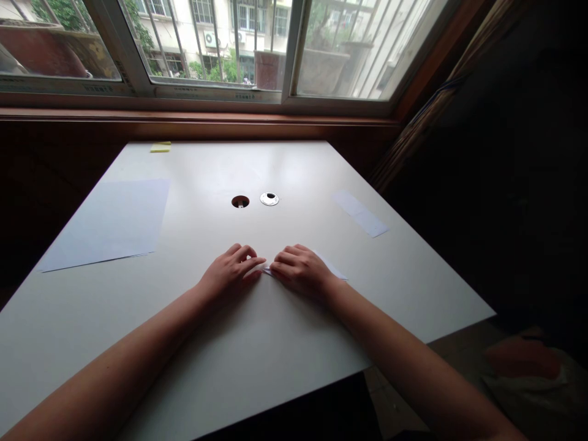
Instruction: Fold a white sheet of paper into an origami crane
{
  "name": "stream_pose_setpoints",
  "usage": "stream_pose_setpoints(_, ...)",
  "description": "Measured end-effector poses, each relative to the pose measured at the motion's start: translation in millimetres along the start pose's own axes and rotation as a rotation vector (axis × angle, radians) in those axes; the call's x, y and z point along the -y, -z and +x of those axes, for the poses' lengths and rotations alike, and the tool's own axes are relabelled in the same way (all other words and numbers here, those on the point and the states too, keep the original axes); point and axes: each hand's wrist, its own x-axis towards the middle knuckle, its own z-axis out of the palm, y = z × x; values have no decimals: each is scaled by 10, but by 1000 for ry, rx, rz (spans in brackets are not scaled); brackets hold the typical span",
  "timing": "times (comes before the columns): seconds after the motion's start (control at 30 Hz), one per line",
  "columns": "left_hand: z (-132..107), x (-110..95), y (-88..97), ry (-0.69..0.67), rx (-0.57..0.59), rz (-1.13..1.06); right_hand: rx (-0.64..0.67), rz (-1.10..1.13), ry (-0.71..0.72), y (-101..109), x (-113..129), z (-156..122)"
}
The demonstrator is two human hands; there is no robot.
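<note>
A small folded piece of white paper [334,270] lies on the white table [257,343], mostly hidden under my hands. My right hand [301,269] rests on top of it with curled fingers pressing it down. My left hand [232,269] meets it at the paper's left tip, fingers bent and pinched against that corner. Both forearms reach in from the near edge.
A stack of white sheets [110,223] lies at the left. A narrow paper strip [361,212] sits at the right. A cable hole [240,201] and its round cap [269,198] are mid-table. Yellow sticky notes [160,147] lie at the far edge below the window.
</note>
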Motion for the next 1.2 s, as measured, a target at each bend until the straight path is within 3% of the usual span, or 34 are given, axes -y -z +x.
stream_pose_setpoints(0.33,-9,25,6,-129,17,-156,46,320,-135,134,105,-102)
stream_pose_setpoints(0.83,26,-81,92,-346,142,-144,-38,328,-110,168,-34,-372)
stream_pose_setpoints(0.97,38,-131,128,-369,169,-207,-90,310,-217,258,-123,-499)
stream_pose_setpoints(1.1,45,-214,204,-396,189,-288,-149,203,-456,264,-154,-590)
stream_pose_setpoints(1.2,42,-260,245,-412,174,-336,-115,248,-530,229,-143,-599)
